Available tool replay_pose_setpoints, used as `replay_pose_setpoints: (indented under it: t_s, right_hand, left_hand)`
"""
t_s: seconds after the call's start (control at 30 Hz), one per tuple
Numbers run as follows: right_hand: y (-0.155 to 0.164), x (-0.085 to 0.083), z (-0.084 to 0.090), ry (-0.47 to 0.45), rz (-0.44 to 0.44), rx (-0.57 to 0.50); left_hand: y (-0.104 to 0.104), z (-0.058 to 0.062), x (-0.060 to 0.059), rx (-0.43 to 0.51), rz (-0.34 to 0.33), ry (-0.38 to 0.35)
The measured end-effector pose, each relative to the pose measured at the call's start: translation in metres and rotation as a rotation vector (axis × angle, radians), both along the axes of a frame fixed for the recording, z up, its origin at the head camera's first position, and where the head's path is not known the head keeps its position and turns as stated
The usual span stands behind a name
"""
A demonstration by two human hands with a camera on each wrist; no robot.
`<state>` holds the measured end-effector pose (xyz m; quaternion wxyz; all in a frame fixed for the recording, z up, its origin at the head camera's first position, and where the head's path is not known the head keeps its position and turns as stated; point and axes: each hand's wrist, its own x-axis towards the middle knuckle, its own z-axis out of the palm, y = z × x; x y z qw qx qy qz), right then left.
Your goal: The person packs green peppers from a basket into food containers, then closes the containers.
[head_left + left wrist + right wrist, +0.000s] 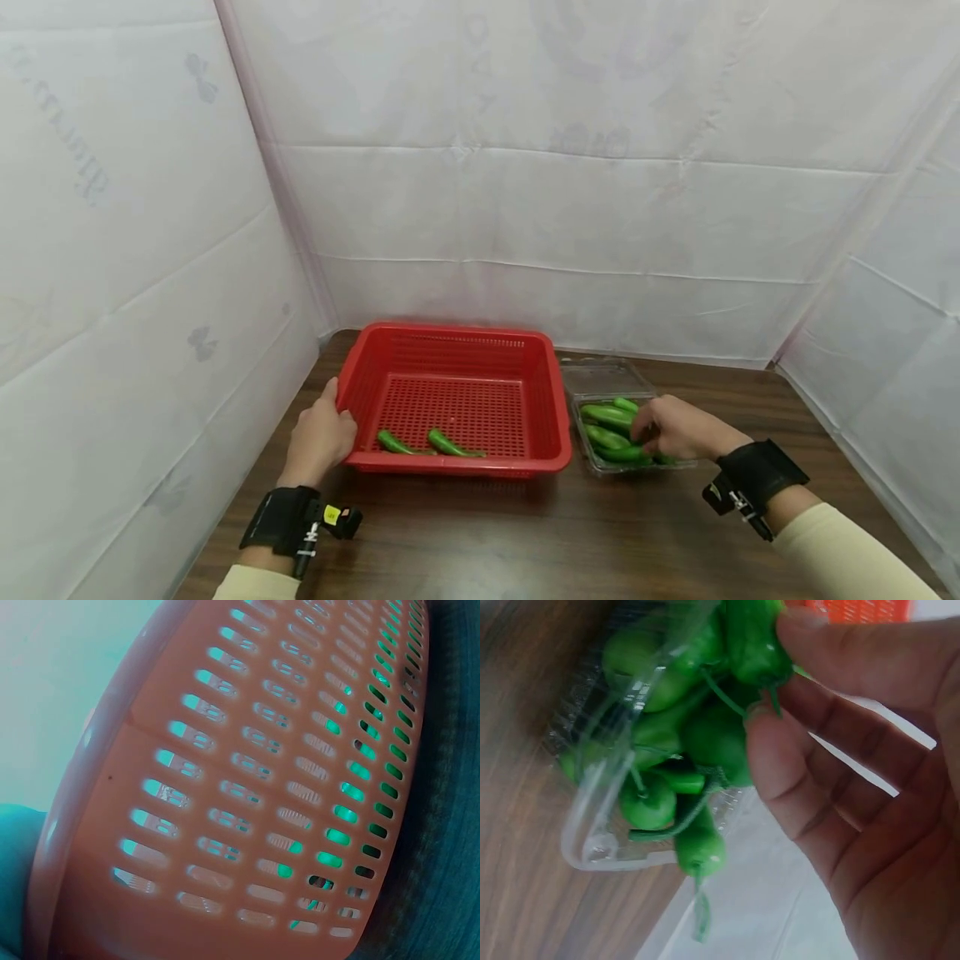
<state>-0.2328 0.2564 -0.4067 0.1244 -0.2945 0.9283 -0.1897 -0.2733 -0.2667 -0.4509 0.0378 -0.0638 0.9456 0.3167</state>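
Note:
In the head view my left hand point(318, 437) holds the left rim of a red plastic basket point(468, 465), its thumb over the edge. The basket's slotted outer wall point(97, 832) fills the left wrist view. Two green chili peppers point(450, 445) lie at the near side of the basket floor. To its right, my right hand point(686, 429) reaches into a clear plastic box point(581, 433) of green chili peppers point(609, 417). The right wrist view has its thumb and fingers pinching one chili pepper point(756, 645) near the stem, above several others.
The box's clear lid point(607, 377) is folded back toward the rear wall. White sheeting point(525, 208) encloses the dark wooden table point(480, 542) at the back and both sides. The basket stands close to the back sheet.

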Motion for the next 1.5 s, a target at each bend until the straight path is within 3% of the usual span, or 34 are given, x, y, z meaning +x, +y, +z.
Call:
replay_pose_setpoints:
  t_s: [0.2,0.57,0.83,1.0,1.27,1.5]
  right_hand:
    - [0.001,-0.007,-0.006,0.041,0.018,-0.025]
    - [-0.001,-0.012,-0.009,0.021,0.023,-0.012]
    - [-0.001,-0.012,-0.007,0.014,0.023,0.014]
    - [-0.007,-0.014,0.000,0.067,0.010,0.034]
    - [-0.050,-0.035,0.023,0.187,0.044,0.072]
    - [-0.120,-0.062,0.035,0.142,0.110,0.109]
  left_hand:
    - [-0.002,0.002,0.002,0.012,0.015,0.004]
    - [-0.004,0.004,0.003,0.007,0.020,-0.003]
    - [0.000,0.007,0.003,0.004,0.027,-0.029]
    - [0.001,0.008,0.003,0.003,0.029,-0.021]
    - [0.004,0.010,0.003,-0.016,0.025,-0.012]
    - [0.010,0.005,0.003,-0.014,0.041,-0.019]
